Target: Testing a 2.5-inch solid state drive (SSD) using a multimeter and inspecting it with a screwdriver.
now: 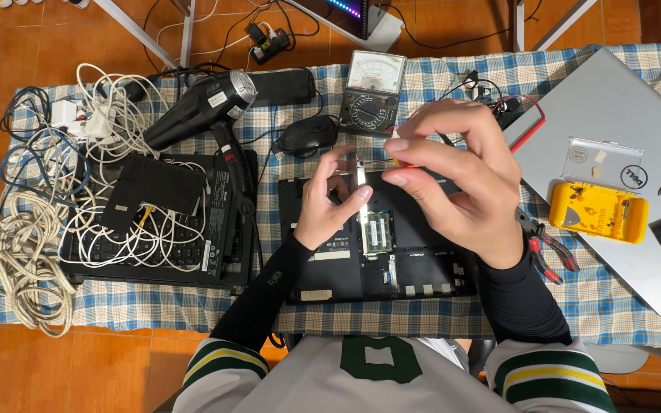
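Under the right hand (460,180), whose grip pinched a screwdriver (401,162), lay the open laptop (330,268); left hand (330,203) steadied its tip, which could slip and gouge the memory card (377,232)

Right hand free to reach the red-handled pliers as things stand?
Probably not at once: the right hand is pinching a small tool, though the red-handled pliers lie uncovered on the cloth just beside its wrist.

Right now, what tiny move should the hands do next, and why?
Probably bring the right hand down so the screwdriver tip meets the black laptop base. The tool is pinched in its fingers above the open memory bay, and the left hand rests beside that bay, steadying the base.
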